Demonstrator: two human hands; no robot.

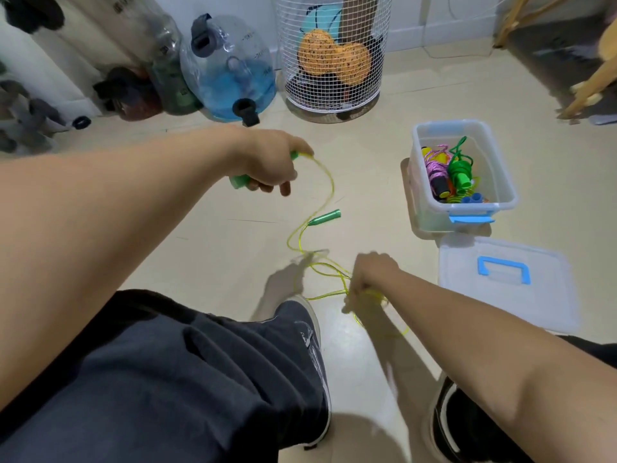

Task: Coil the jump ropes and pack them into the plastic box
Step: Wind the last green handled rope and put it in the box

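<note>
Open box [430,208] holds coiled ropes, lid [541,295] beside it. A yellow-green rope [329,182] trails limp on the floor: left hand [267,162] grips one handle [238,181], right hand [370,275] pinches slack. Light, springy cord; best gathered from the handles.

The room is evenly and fairly brightly lit, with a soft pale sheen on the cream floor [207,235] and no hard glare. Shadows are diffuse: a grey one spreads left of the right hand [370,279], another lies along the left side of the plastic box [464,175], and a broad dim patch sits at the bottom centre. Wide-angle distortion swells the forearms and bends the edges. The top corners and left margin are smeared and out of focus; the left hand [267,162] looks slightly motion-blurred.
</note>
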